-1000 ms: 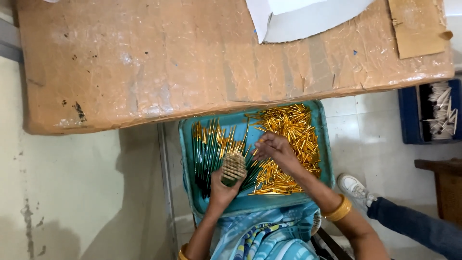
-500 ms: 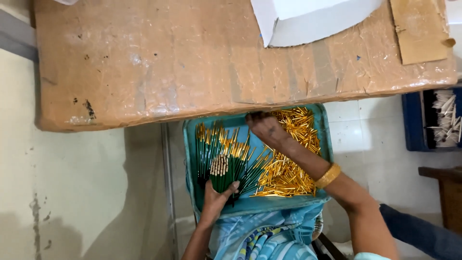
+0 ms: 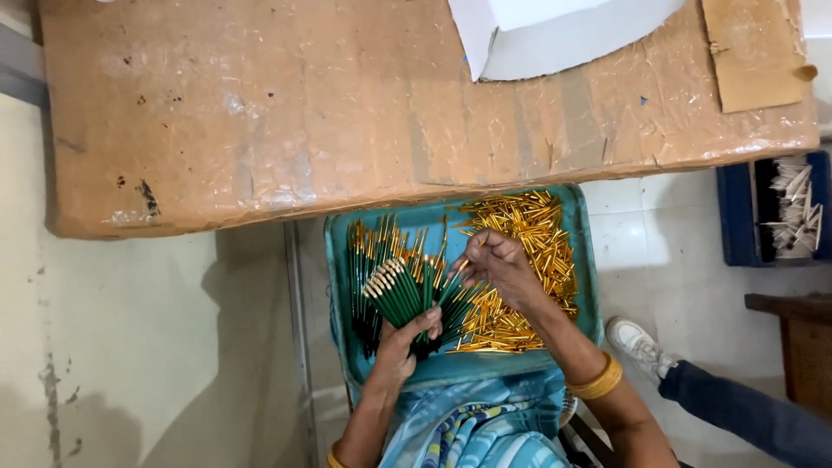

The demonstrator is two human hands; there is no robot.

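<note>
**A:** Since the bundle of thin green sticks with brass-coloured tips sits fanned in the left hand, which is closed round its lower end over the teal plastic tray, what's the right hand doing?

**B:** Fingers curled, pinching at the gold pieces just beside the bundle; can't tell if it's actually got one. I'd say grip low, keep tips level, feed one at a time. Cardboard-covered table above, blue bin off right.
</note>
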